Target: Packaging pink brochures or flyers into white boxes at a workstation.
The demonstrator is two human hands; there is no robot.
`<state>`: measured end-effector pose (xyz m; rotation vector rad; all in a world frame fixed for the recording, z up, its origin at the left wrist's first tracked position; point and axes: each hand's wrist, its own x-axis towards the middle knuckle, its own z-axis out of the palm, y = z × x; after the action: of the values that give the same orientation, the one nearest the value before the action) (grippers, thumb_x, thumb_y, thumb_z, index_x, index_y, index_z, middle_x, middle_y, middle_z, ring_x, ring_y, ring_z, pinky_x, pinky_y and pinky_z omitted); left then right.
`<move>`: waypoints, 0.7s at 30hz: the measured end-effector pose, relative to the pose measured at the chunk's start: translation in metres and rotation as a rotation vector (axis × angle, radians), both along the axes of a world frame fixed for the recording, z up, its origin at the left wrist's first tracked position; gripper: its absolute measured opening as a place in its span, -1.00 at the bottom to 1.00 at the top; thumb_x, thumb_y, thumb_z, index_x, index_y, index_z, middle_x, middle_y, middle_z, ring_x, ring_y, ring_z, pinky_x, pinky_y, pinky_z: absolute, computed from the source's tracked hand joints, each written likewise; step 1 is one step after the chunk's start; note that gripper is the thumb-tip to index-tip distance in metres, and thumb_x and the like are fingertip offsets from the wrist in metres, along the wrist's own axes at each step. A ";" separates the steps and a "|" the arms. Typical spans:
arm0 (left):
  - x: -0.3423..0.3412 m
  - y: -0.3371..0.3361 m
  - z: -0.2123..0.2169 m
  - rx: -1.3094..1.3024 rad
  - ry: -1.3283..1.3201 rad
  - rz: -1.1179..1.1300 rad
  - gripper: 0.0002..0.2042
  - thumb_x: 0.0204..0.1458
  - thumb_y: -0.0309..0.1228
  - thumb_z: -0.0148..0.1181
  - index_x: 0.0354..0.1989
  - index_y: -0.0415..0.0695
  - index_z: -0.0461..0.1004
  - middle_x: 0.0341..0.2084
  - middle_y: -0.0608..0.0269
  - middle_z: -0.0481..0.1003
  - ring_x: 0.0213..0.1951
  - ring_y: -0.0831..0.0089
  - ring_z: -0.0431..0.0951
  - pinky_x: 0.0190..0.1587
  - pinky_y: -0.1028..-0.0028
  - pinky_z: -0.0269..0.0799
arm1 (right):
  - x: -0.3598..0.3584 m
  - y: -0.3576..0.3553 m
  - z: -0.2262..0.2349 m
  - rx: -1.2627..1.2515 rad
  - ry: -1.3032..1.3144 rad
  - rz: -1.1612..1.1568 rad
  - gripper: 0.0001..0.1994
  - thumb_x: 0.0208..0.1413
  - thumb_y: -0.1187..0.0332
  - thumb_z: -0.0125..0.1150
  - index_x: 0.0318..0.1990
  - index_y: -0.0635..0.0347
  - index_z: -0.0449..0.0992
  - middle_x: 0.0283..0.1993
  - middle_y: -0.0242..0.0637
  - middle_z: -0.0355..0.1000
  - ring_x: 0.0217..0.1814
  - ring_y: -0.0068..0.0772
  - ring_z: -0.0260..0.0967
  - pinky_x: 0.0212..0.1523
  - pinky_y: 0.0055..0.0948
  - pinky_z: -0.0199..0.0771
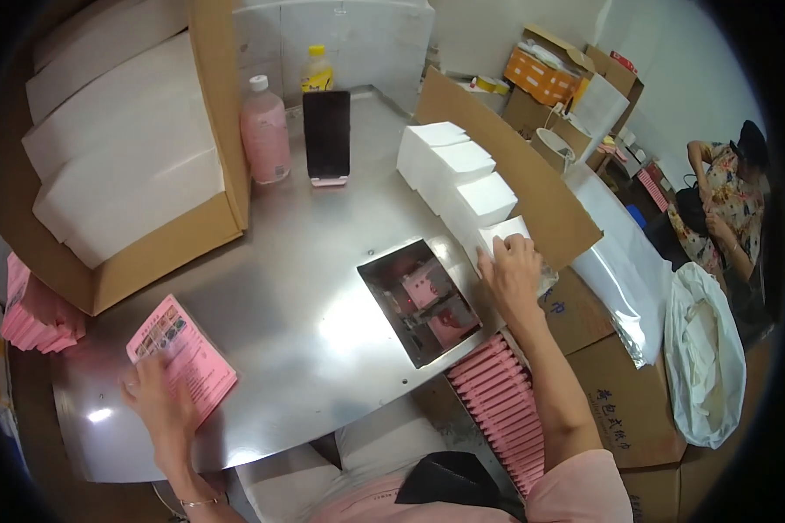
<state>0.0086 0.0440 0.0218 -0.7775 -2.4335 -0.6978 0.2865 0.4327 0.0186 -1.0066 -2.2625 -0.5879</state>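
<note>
Steel tabletop (305, 296) with a rectangular opening: near its left edge the left hand (159, 403) lies flat, fingers spread, on a pink leaflet stack (183, 356), gripping nothing. At the right edge the right hand (513, 272) curls loosely against the nearest white box (502, 235); whether it grips is unclear. Judged step: pairing leaflet with box, so next a single sheet needs lifting.

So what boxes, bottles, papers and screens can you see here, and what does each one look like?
Pink leaflets: flat stack under the left hand, near table edge.
White boxes: a row at right; the right hand touches the nearest.
Pink bottle: white cap, at the back.
Yellow bottle: behind the phone.
Phone: upright, dark screen.
Pink packets: row below the table edge.
</note>
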 end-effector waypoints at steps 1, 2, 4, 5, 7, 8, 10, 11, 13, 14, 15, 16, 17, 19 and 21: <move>-0.010 -0.007 -0.014 -0.153 -0.075 -0.080 -0.88 0.07 -0.58 0.03 -0.22 -0.14 0.37 -0.14 0.08 0.43 0.01 0.06 0.37 0.21 0.14 0.13 | 0.003 0.010 -0.009 -0.020 0.016 0.020 -0.80 0.11 0.29 0.23 -0.22 0.23 0.58 -0.25 -0.14 0.37 -0.13 -0.11 0.31 -0.13 -0.12 0.28; -0.015 -0.008 -0.023 -0.310 -0.148 -0.147 -0.86 0.09 -0.57 0.02 -0.18 -0.15 0.37 -0.17 0.11 0.43 -0.01 0.07 0.37 0.21 0.15 0.12 | 0.000 0.020 -0.015 -0.045 0.033 0.054 -0.81 0.13 0.28 0.21 -0.28 0.23 0.59 -0.29 -0.15 0.36 -0.18 -0.12 0.31 -0.15 -0.12 0.28; -0.009 -0.005 -0.009 -0.251 -0.148 -0.175 -0.86 0.10 -0.56 0.02 -0.17 -0.16 0.38 -0.20 0.11 0.43 -0.05 0.07 0.39 0.15 0.18 0.18 | 0.002 0.018 -0.015 -0.110 0.078 0.053 -0.80 0.14 0.29 0.20 -0.37 0.24 0.60 -0.33 -0.15 0.33 -0.20 -0.11 0.29 -0.17 -0.13 0.28; -0.004 -0.005 -0.002 -0.190 -0.146 -0.203 -0.86 0.10 -0.56 0.02 -0.17 -0.17 0.38 -0.22 0.10 0.42 -0.09 0.07 0.40 0.10 0.20 0.24 | 0.004 0.019 -0.011 -0.139 0.115 0.070 -0.79 0.14 0.30 0.18 -0.39 0.25 0.60 -0.34 -0.15 0.33 -0.20 -0.10 0.29 -0.18 -0.14 0.28; 0.007 0.010 0.003 0.085 -0.388 -0.279 -0.81 0.10 -0.53 0.07 -0.10 -0.20 0.38 -0.21 0.05 0.41 -0.15 0.03 0.43 0.00 0.22 0.33 | -0.001 0.018 -0.002 -0.224 0.181 0.115 -0.84 0.11 0.38 0.17 -0.33 0.30 0.59 -0.32 -0.11 0.32 -0.21 -0.06 0.28 -0.18 -0.15 0.30; 0.043 0.043 0.025 0.120 -0.478 -0.460 -0.72 0.09 -0.49 0.12 -0.01 -0.21 0.37 -0.22 0.04 0.43 -0.16 0.10 0.46 -0.13 0.13 0.39 | 0.004 0.018 -0.007 -0.221 0.170 0.102 -0.84 0.11 0.38 0.17 -0.33 0.30 0.59 -0.32 -0.11 0.32 -0.21 -0.06 0.28 -0.18 -0.15 0.30; 0.067 0.081 -0.015 -0.067 -0.230 -0.700 -0.58 -0.03 -0.54 0.19 0.06 -0.26 0.36 -0.20 -0.06 0.40 -0.17 0.01 0.44 -0.04 0.12 0.37 | 0.006 0.016 -0.006 -0.189 0.202 0.152 -0.82 0.05 0.48 0.16 -0.20 0.29 0.59 -0.23 -0.05 0.37 -0.16 -0.03 0.31 -0.10 -0.14 0.33; 0.081 0.098 -0.032 -0.061 -0.175 -0.830 -0.60 -0.05 -0.56 0.19 0.04 -0.26 0.38 -0.19 -0.06 0.40 -0.16 -0.01 0.43 -0.04 0.14 0.36 | 0.004 0.013 -0.003 -0.189 0.199 0.161 -0.82 0.05 0.48 0.16 -0.20 0.29 0.59 -0.23 -0.05 0.37 -0.16 -0.03 0.31 -0.10 -0.14 0.33; 0.099 0.113 -0.041 -0.058 -0.124 -0.948 -0.61 -0.07 -0.58 0.19 0.01 -0.26 0.40 -0.18 -0.07 0.39 -0.15 -0.03 0.42 -0.04 0.16 0.35 | -0.002 0.005 0.002 -0.143 0.244 0.207 -0.69 0.01 0.56 0.12 -0.04 0.32 0.52 -0.12 -0.01 0.40 0.00 0.01 0.34 0.03 -0.10 0.34; 0.102 0.120 -0.037 -0.036 -0.184 -0.947 -0.58 -0.11 -0.53 0.24 0.01 -0.27 0.42 -0.11 -0.09 0.40 -0.07 -0.04 0.41 -0.02 0.15 0.32 | -0.011 -0.009 -0.004 -0.192 0.203 0.381 -0.65 0.00 0.57 0.10 0.00 0.34 0.48 -0.07 0.00 0.41 0.07 0.05 0.34 0.10 -0.08 0.34; 0.106 0.121 -0.035 -0.019 -0.251 -0.950 -0.54 -0.15 -0.48 0.29 0.01 -0.27 0.43 -0.04 -0.10 0.40 0.01 -0.05 0.40 0.00 0.13 0.30 | -0.020 -0.037 -0.015 -0.247 0.159 0.550 -0.62 0.00 0.59 0.09 0.04 0.37 0.45 -0.01 0.01 0.41 0.14 0.08 0.34 0.18 -0.07 0.34; 0.106 0.114 -0.033 -0.027 -0.270 -0.942 -0.54 -0.15 -0.48 0.29 0.01 -0.27 0.43 -0.04 -0.10 0.40 0.01 -0.05 0.40 0.00 0.13 0.30 | -0.033 -0.083 -0.015 -0.204 0.131 0.777 -0.57 -0.03 0.53 0.13 0.07 0.36 0.42 0.05 0.00 0.41 0.17 0.13 0.36 0.25 0.10 0.32; 0.100 0.108 -0.026 -0.085 -0.309 -0.888 -0.46 -0.23 -0.41 0.35 0.03 -0.28 0.43 0.10 -0.13 0.33 0.16 -0.07 0.31 0.08 0.10 0.25 | -0.034 -0.131 -0.002 -0.343 -0.054 0.888 -0.60 -0.03 0.49 0.15 0.03 0.34 0.45 0.05 0.04 0.41 0.16 0.13 0.37 0.27 0.21 0.22; 0.091 0.104 -0.017 -0.150 -0.305 -0.825 -0.37 -0.31 -0.34 0.41 0.05 -0.28 0.42 0.23 -0.16 0.27 0.30 -0.09 0.23 0.15 0.06 0.20 | -0.043 -0.158 0.004 -0.450 -0.213 1.005 -0.63 -0.04 0.44 0.17 -0.01 0.32 0.48 0.05 0.07 0.41 0.15 0.12 0.38 0.29 0.33 0.12; 0.103 0.118 -0.019 -0.128 -0.224 -0.734 -0.23 -0.33 -0.23 0.44 0.16 -0.24 0.33 0.30 -0.18 0.16 0.32 -0.14 0.17 0.18 -0.09 0.09 | -0.060 -0.141 -0.019 -0.206 0.028 0.933 -0.68 -0.04 0.39 0.18 -0.08 0.25 0.50 -0.12 -0.05 0.42 0.08 0.04 0.41 0.30 0.39 0.05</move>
<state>0.1116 0.1617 0.0031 -1.7674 -2.3751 -0.9283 0.2263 0.2916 -0.0004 0.0361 -2.4588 0.0657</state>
